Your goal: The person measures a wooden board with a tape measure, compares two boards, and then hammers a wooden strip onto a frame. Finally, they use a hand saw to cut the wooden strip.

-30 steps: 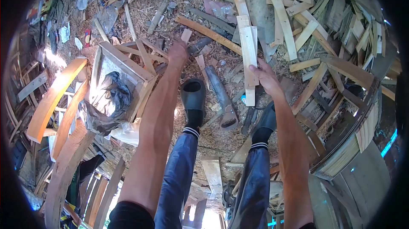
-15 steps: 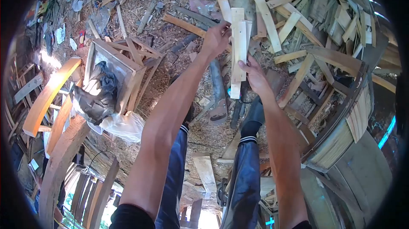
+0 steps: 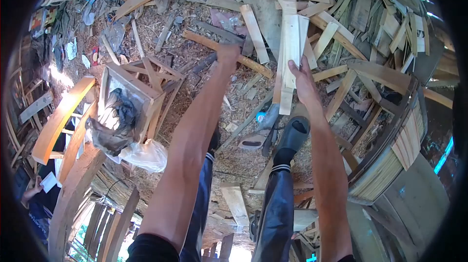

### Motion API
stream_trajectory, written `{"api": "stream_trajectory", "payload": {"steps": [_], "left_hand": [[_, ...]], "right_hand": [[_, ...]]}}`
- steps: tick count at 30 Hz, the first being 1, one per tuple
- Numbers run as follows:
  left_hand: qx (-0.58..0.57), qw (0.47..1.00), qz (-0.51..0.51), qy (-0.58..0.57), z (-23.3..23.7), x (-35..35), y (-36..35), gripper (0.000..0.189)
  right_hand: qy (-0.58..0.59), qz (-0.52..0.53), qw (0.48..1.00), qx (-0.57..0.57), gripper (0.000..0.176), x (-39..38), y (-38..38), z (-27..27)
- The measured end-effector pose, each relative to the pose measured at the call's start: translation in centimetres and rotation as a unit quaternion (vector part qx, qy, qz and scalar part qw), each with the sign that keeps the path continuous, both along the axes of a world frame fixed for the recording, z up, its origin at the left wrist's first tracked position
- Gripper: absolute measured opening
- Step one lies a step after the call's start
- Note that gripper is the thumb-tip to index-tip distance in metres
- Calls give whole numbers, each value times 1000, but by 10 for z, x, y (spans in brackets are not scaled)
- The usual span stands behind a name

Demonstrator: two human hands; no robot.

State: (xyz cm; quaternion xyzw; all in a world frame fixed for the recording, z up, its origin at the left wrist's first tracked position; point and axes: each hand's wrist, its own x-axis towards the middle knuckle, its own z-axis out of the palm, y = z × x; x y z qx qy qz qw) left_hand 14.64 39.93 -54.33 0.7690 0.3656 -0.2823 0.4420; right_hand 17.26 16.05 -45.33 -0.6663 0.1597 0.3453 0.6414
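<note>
Right hand (image 3: 303, 79) closed around a bundle of pale wood strips (image 3: 294, 37), thumb across the front, fingers mostly hidden behind. Bundle points away from the body, lower ends hanging near the right shoe (image 3: 295, 132). Left hand (image 3: 228, 56) reaches forward, fingers curled down over a long brown stick (image 3: 201, 40); grip hidden, cannot tell if it's held or only touched. Stick lies slantwise, sticking out both sides of the hand. Loose pale slat (image 3: 254, 33) between the hands, past the stick. Small blue round item (image 3: 261, 116) below the bundle; saw-like handle (image 3: 251, 141) just beyond, nearer the body. Floor (image 3: 234, 167) covered in shavings and scraps. Right: big scrap wood pile (image 3: 360, 10). Left: wooden frame (image 3: 152, 91) with a dark plastic bag (image 3: 114, 137) on it, clear bag (image 3: 146, 154) beside. Far lower left: another person's hand (image 3: 34, 188) with white paper (image 3: 49, 182).
</note>
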Motion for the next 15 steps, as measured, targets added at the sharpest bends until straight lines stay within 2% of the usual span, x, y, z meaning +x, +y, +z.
{"api": "stream_trajectory", "payload": {"steps": [1,3,5,7,8,9,11,12,13,15], "left_hand": [[127,950,-277,74,-33,-9,18,40],[220,970,-56,91,-106,-25,28,49],[361,927,94,21,-183,-42,44,42],[290,928,230,-42,-108,-29,26,42],[256,917,297,-77,-68,-22,17,45],[256,919,289,-74,-72,-29,20,45],[19,924,331,-192,-69,-26,35,39],[-74,904,369,-203,-34,-21,24,28],[-75,903,366,-213,-18,-17,22,28],[-242,819,475,-214,8,-8,19,27]], "right_hand": [[-3,4,1000,-1,54,2,0,-6],[-20,-18,999,-37,59,1,-5,-23],[-18,-30,999,-23,55,1,-7,-31],[9,5,1000,29,53,-7,-13,-49],[44,-18,998,43,51,-7,-11,-40],[47,-25,998,42,51,-11,-12,-38],[80,-64,991,83,52,-7,-10,-29],[73,-46,994,67,56,-6,-14,-26],[64,-47,994,71,56,-4,-15,-25],[79,-46,994,58,60,-4,-17,-14]]}}
